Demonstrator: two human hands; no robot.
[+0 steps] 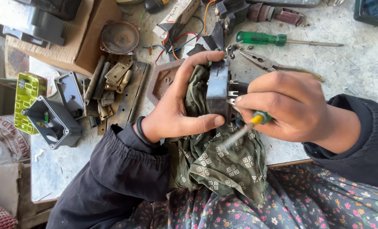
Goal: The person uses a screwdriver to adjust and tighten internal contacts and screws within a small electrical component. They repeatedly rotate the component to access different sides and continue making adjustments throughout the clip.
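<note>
Left fingers: the left hand point(176, 106) pinches a dark grey block point(218, 91), thumb along its near side, fingers curled over its far end; a black band sits on the wrist.
Right fingers: the right hand point(291, 110) is closed on a screwdriver point(244, 129) with a green and yellow handle; its metal shaft points down and left, under the block, and the tip is blurred.
Block: held upright above the worktop's near edge, metal prongs sticking out of its right side toward the right hand.
Cloth: a green patterned cloth point(223, 163) lies under the block and left palm and hangs over the near edge onto the lap.
Just behind the hands: pliers point(269, 64) lie on the worktop point(358, 59) beyond the right knuckles; a second green screwdriver point(278, 40) lies farther back, parallel to the far edge.
Behind the left hand: a rusty brown casting point(163, 78) touches the cloth; red, blue and orange wires point(180, 40) tangle beyond it.
Left side: rusty hinges and strips point(112, 80) lie in a heap, a round rusty disc point(120, 37) beside a cardboard box point(85, 38).
Left edge: a grey housing point(53, 121) rests against a yellow-green plate point(26, 99).
Sleeves: both arms wear black sleeves; a flowered garment covers the lap.
</note>
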